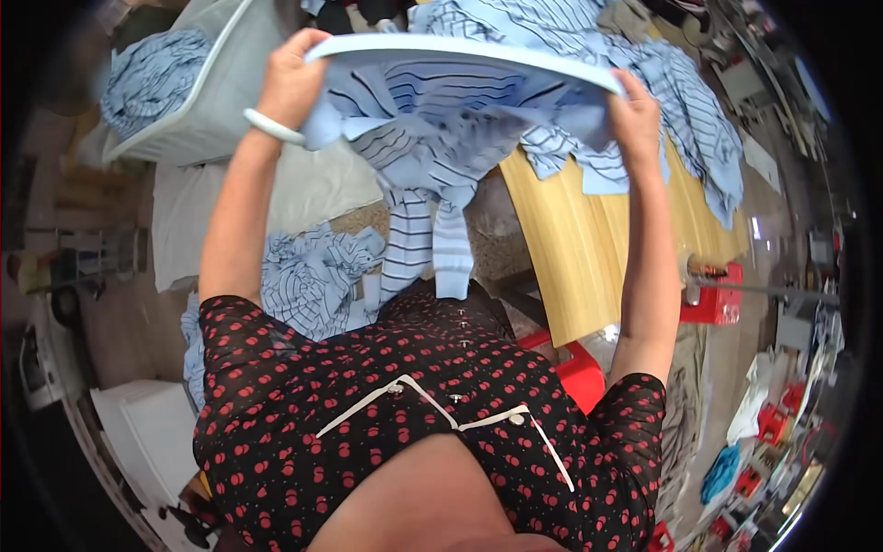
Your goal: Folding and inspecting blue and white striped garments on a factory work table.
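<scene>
At the far left, a white box [147,437] stands low near the floor. Above it, a pale plastic basket [225,92] holds a bundle of blue garments [156,78] with dark stripes. A white sheet [184,225] lies just below the basket, and near it is a heap of similar striped clothing [313,276], partly hidden by the person's arm and body.

The left hand [294,78] (its wrist wears a white bangle [273,127]) is closed around the left end of a plain light-blue band. This band edges the striped shirt [437,152], which is held up in front of the person, stretched between the 2 hands. 2 striped sleeve-like lengths hang from its middle toward the lap.

Right of these, more striped garments [685,101] spread over a wood-grained table [570,248], with a red stool [581,373] by its near end. The right hand [635,120] grips the band's other end. Farther right are another red stool [722,299] and a bright blue cloth [720,474].
</scene>
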The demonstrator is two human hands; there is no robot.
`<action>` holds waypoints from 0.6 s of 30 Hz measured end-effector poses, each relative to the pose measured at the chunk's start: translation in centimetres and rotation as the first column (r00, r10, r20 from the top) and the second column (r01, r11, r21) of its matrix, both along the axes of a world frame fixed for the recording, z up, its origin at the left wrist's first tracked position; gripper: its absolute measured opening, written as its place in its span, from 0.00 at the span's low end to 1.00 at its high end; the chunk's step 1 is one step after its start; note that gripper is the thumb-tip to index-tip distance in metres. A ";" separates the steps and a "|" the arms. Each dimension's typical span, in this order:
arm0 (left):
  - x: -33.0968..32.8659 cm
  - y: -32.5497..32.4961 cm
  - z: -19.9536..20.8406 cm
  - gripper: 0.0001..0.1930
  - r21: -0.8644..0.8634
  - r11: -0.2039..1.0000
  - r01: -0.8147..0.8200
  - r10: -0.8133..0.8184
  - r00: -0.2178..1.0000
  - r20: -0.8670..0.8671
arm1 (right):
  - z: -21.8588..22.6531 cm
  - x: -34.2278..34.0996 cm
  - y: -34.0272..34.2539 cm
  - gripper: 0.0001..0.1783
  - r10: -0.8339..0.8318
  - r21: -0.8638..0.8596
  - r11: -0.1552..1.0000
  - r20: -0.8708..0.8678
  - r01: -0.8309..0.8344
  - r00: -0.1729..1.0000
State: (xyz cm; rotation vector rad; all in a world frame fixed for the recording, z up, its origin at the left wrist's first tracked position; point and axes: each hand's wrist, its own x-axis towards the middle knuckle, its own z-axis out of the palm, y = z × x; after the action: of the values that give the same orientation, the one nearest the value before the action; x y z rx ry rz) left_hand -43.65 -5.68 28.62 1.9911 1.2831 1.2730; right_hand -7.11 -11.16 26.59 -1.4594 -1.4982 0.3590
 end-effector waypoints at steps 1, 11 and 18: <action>1.0 -0.7 1.1 0.05 -0.038 0.998 0.051 -0.048 0.996 0.081 | 1.8 0.2 -1.6 0.11 -0.019 -0.049 0.999 -0.184 0.010 0.983; 13.9 -6.4 10.7 0.04 0.324 -0.006 0.946 -0.378 -0.302 0.875 | 9.3 9.6 -13.2 0.14 0.130 0.135 0.989 -0.624 -0.057 0.771; 21.8 -14.1 18.9 0.10 0.030 0.380 0.925 -0.674 0.255 0.693 | 18.3 10.1 -22.5 0.12 -0.055 0.340 0.863 -0.672 0.374 0.738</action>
State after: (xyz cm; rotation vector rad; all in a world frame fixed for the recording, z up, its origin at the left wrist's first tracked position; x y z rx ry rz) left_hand -21.86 -19.79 47.47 1.3466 0.0002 0.8354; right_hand 2.95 -33.66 44.85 -0.9635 -0.7542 0.2919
